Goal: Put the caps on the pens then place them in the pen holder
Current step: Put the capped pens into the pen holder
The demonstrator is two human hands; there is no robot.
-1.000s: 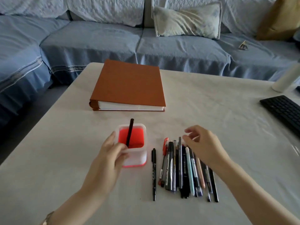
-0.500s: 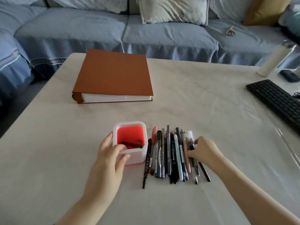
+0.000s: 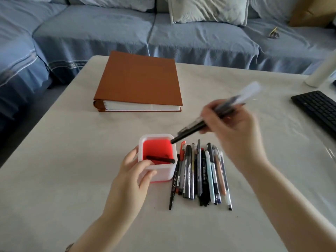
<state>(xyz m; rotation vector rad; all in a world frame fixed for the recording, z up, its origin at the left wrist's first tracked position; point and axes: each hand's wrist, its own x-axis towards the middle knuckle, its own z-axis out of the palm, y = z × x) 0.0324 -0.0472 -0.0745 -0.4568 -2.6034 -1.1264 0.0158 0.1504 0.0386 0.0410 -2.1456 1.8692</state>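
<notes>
The pen holder, a white square cup with a red inside, stands a little toward the near edge of the worktop, roughly midway between its left and right edges. One black pen already lies slanted inside it, with its end resting at the right rim.

The left hand grips the holder at its near left corner. One finger is hooked over the rim and the thumb presses the outer wall.

The right hand is raised above the worktop, closed round a dark pen whose black end points down at the holder's far right corner, just above the rim. A pale, blurred pen sticks out of the same fist, up and to the right. I cannot tell whether either is capped.

Just right of the holder lies a row of pens, side by side and running from far to near, with the leftmost touching the holder's wall. Several barrels carry printed lettering and one shows barcode-like stripes, but none of it is readable from here.

A brown binder lies closed toward the far left corner, with no title on its cover. A black keyboard sits at the right edge, with a white bottle beyond it. A blue sofa with a pale cushion runs behind the far edge.
</notes>
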